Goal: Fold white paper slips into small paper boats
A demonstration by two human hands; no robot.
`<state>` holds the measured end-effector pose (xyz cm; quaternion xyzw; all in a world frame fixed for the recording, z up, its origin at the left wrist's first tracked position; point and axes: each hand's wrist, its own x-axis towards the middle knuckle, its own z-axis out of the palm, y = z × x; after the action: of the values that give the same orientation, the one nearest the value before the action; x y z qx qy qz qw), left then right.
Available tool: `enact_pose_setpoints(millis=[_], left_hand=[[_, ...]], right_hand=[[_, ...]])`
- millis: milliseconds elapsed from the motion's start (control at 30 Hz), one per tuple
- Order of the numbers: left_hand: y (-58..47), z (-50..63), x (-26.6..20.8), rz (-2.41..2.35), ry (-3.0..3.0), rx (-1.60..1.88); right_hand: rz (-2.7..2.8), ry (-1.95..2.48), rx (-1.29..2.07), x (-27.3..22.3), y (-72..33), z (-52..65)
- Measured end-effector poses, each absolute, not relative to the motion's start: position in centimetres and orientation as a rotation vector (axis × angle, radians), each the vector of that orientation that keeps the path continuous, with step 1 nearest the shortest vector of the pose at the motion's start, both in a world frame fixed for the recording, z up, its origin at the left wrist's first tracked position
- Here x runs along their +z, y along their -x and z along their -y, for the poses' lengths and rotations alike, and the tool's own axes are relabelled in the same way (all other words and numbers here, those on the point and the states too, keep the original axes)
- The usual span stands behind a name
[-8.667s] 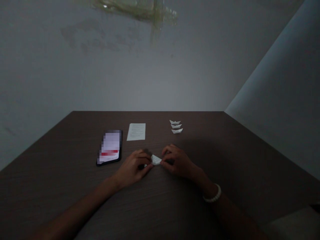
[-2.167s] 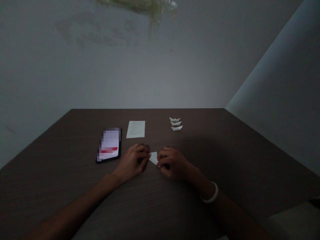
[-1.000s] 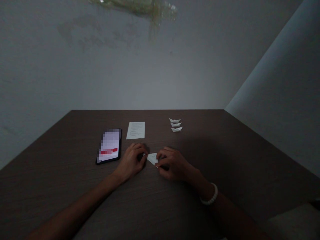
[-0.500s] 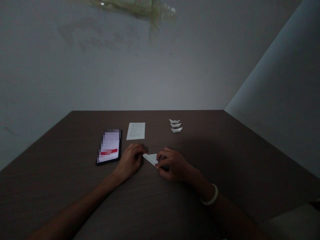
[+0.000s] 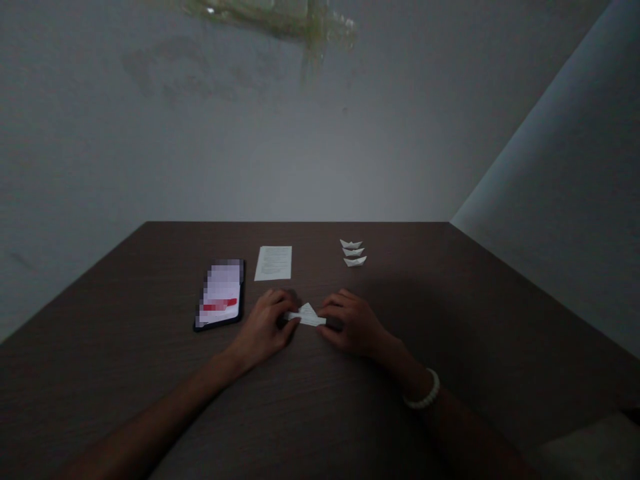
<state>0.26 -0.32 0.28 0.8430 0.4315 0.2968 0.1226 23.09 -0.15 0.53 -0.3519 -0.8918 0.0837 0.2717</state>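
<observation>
A small folded piece of white paper with printed lines lies between my hands, a triangular peak above a long flat band. My left hand pinches its left end between thumb and fingers. At the right end, my right hand grips it with thumb and fingertips; a pale bracelet circles that wrist. The fingers cover both tips of the paper. Beyond my right hand, three small white paper boats stand in a row, one behind another.
A phone with a lit, partly blurred screen lies left of my left hand. Printed paper sheets rest on the dark wooden table beyond my hands. A stained wall rises at the table's far edge.
The paper has turned from a downward-pointing triangle into a peak pointing away over a flat band. My left hand has shifted its grip, and its thumb now shows on the paper.
</observation>
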Motion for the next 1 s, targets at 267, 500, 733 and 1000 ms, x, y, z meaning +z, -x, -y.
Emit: enact_pose_setpoints(millis=[267, 500, 733, 1000], left_hand=[[-0.19, 0.40, 0.43, -1.178, -2.502, 0.866], [-0.37, 0.67, 0.73, -1.167, -2.437, 0.911], [-0.33, 0.70, 0.54, -1.158, -2.394, 0.857], [-0.54, 1.04, 0.89, -1.166, -2.407, 0.881]], right_hand=[[2.319, 0.964, 0.297, 0.11, -22.70, -0.11], [2.259, 0.975, 0.340, -0.08, -22.60, -0.13], [2.248, 0.977, 0.298, -0.25, -22.74, -0.28], [2.268, 0.961, 0.349, -0.36, -22.75, -0.23]])
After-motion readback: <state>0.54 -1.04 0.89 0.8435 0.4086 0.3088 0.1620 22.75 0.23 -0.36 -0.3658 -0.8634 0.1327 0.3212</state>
